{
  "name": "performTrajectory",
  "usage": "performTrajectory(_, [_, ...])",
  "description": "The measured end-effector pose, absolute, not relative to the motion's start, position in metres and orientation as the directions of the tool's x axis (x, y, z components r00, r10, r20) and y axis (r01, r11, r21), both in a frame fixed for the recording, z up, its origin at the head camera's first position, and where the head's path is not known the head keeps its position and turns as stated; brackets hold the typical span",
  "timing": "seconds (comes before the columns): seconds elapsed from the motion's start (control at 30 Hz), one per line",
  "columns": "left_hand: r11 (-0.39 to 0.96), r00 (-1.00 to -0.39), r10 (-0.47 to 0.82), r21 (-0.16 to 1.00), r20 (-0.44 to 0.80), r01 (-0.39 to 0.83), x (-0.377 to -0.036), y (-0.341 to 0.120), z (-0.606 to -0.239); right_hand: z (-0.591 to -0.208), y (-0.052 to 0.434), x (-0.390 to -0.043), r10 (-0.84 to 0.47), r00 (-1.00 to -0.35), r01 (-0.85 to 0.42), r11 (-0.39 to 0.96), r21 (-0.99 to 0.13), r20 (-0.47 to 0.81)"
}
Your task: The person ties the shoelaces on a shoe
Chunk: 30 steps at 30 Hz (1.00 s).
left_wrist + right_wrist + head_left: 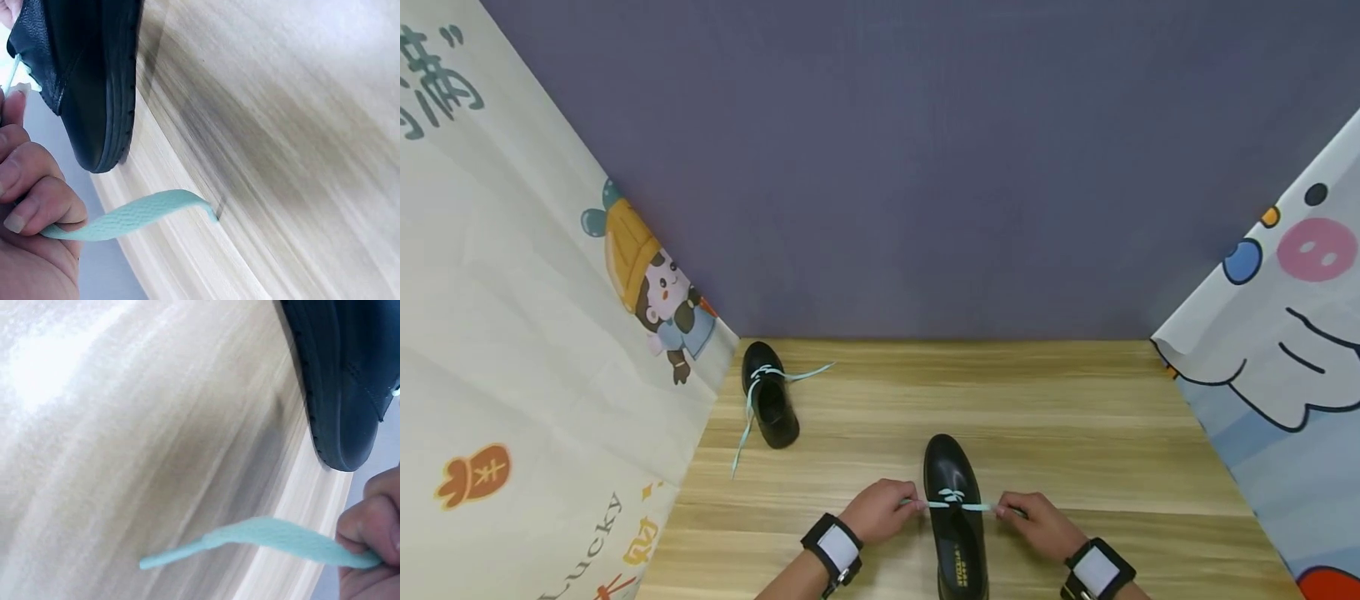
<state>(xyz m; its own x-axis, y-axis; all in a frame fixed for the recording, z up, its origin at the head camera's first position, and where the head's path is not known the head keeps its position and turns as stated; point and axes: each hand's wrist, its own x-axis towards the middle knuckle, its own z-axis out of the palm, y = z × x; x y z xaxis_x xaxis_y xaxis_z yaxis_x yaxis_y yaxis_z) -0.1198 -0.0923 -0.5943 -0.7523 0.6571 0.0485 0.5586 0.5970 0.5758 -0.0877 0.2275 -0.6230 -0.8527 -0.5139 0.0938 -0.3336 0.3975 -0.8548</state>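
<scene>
Two hands pulling mint lace ends sideways on the near black shoe.

Count: two black shoes, two hands, one wooden table (1075, 417). Near shoe (953, 500) sits at the table's front edge between the hands, long axis running away from the person, toe pointing at the back wall, heel opening toward the camera. Left hand (880, 510) fingers curled, pinching the left lace end (134, 215) between thumb and fingers just left of the shoe; loose tip sticks out past the fingers. Right hand (1037, 521) fingers curled too, pinching the right lace end (269, 540) just right of the shoe. Lace crossing (951, 497) is taut across the tongue. Far shoe (769, 396) stands at the back left by the printed cloth (550, 333), toe toward the person, laces loose on the table.
</scene>
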Motion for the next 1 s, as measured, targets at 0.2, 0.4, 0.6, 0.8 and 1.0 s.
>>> performTrajectory(0.2, [0.555,-0.750,0.661,0.656,0.025,0.511,-0.121,-0.094,-0.596,-0.629,0.231,-0.087,-0.516,-0.853,-0.301,0.371,-0.879,0.074])
performTrajectory(0.4, [0.428,-0.775,0.632,0.836,-0.007,0.342,-0.117,-0.091,-0.595,-0.620,0.228,-0.084,-0.549,-0.831,-0.253,0.235,-0.939,0.087])
performTrajectory(0.6, [0.334,-0.819,0.574,0.915,-0.008,0.226,-0.116,-0.083,-0.584,-0.609,0.221,-0.085,-0.531,-0.844,-0.193,0.164,-0.967,0.078])
performTrajectory(0.8, [0.285,-0.830,0.558,0.939,0.001,0.192,-0.118,-0.079,-0.587,-0.604,0.219,-0.087,-0.482,-0.870,-0.195,0.146,-0.970,0.102])
performTrajectory(1.0, [0.263,-0.825,0.561,0.930,0.068,0.255,-0.121,-0.085,-0.589,-0.603,0.220,-0.088,-0.440,-0.882,-0.245,0.130,-0.961,0.165])
